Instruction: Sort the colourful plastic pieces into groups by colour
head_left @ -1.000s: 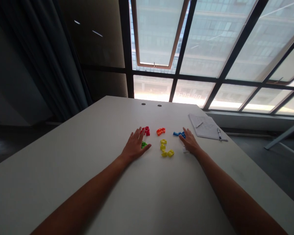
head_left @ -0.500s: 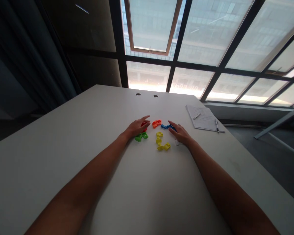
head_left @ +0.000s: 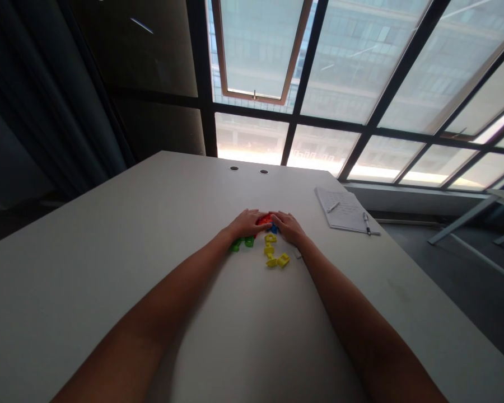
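My left hand (head_left: 247, 223) lies low over the table with its fingers stretched toward the middle, touching the left side of some small red-orange plastic pieces (head_left: 265, 219). Opposite it, my right hand (head_left: 289, 226) has its fingers extended over their right side, partly covering a blue plastic piece (head_left: 273, 228). Both hands are open, palms down. Under my left wrist sit green pieces (head_left: 249, 242). Nearer to me is a curved line of yellow pieces (head_left: 269, 250), with a separate yellow piece (head_left: 283, 260) at its end. A white piece (head_left: 298, 253) shows beside my right wrist.
On the right of the white table (head_left: 185, 207) lie sheets of paper (head_left: 340, 210) with a white pen (head_left: 333, 207) and a dark pen (head_left: 366, 223). Two round cable holes are near the far edge. Tall windows stand behind, a dark curtain at left.
Both hands have moved inward, bringing the red and blue pieces close to the orange ones. The fingertips now nearly meet. The view has tilted slightly upward.
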Motion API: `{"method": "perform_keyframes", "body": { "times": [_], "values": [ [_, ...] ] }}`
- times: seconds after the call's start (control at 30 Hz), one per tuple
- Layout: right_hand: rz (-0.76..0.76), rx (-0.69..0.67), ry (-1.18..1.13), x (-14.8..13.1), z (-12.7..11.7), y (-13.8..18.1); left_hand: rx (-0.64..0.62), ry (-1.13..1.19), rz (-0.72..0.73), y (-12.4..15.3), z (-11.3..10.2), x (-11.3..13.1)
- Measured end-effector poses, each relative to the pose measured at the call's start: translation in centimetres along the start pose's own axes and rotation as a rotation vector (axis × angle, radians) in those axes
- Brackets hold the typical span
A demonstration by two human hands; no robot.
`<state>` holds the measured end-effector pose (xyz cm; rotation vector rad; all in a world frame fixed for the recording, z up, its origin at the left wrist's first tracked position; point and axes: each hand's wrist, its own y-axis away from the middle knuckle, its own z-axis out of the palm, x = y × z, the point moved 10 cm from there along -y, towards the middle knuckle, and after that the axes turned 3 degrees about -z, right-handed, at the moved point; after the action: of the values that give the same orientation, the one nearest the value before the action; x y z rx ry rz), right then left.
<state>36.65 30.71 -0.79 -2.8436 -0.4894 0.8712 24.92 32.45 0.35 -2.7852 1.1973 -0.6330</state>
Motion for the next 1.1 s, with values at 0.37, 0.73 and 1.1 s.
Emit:
{"method": "perform_keyframes", "body": {
  "times": [0.37,0.73,1.1],
  "values": [
    [0.0,0.014,-0.13,-2.4,-0.1,4.4,-0.074,0.206,-0.07,5.5,-0.1,1.2],
    [0.145,0.164,-0.575,-4.8,0.1,10.1,-0.046,0.53,-0.181,12.3,-2.1,4.5],
    [-0.048,-0.053,-0.191,-5.5,-2.4,20.6,-0.194,0.051,-0.161,23.6,-3.1,0.5]
  ]
}}
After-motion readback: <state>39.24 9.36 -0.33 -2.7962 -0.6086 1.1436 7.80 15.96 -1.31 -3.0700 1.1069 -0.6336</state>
